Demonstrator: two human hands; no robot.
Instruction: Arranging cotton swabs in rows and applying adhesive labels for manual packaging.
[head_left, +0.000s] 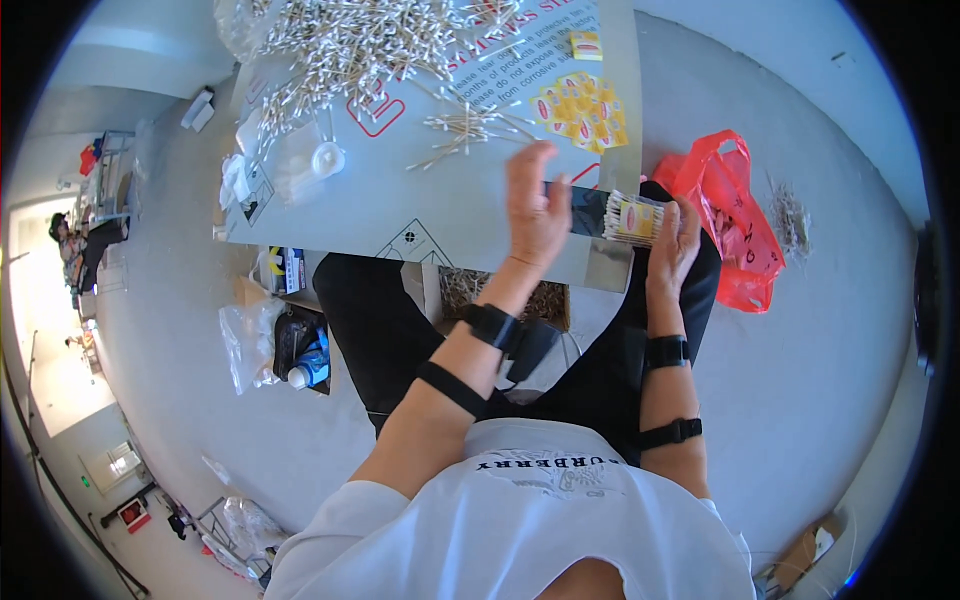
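My right hand is closed on the edge of a clear pack of cotton swabs with a yellow and white label. The pack lies at the table's right edge, beside a dark flat piece on the tabletop. Left of that piece, my left hand is raised over the table, thumb and fingers apart, slightly blurred, with nothing visible in it. Beyond it lies a small loose bunch of cotton swabs. A cluster of yellow labels sits farther right, with a small stack of labels behind.
A large heap of cotton swabs covers the table's far left. Near it stands a clear plastic container with a white round piece. A red plastic bag hangs right of the table. Below is an open box of swabs.
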